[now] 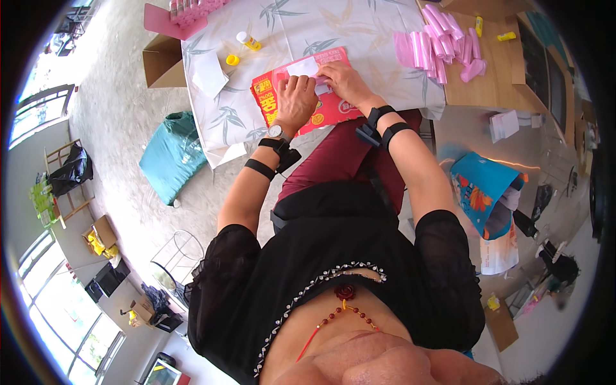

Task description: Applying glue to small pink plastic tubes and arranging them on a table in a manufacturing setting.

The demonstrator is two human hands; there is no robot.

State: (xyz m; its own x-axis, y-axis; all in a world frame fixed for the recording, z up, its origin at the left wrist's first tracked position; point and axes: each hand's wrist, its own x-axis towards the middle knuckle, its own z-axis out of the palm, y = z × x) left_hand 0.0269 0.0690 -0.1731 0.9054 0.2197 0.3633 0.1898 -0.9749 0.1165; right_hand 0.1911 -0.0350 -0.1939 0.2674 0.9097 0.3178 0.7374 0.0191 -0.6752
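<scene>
A red and yellow printed sheet [333,110] lies at the table's near edge, with a small white paper [303,67] on its upper part. On this sheet my left hand [296,102] rests with curled fingers pressed down, beside the white paper. My right hand [343,82] meets it from the right, fingertips bent and closed. Between the two hands a bit of pink shows; the fingers hide most of it, so what they hold is unclear. Beyond the sheet stands a white and yellow glue stick [249,42], uncapped, and its yellow cap [232,59] lies nearer me.
White paper slips [209,74] lie left on the patterned tablecloth [359,29]. Several pink rolls [439,45] are heaped at the right, near two yellow glue sticks [506,36]. A pink box [173,25] holds more pink tubes at far left. A teal cushion [172,157] is below the table's left edge.
</scene>
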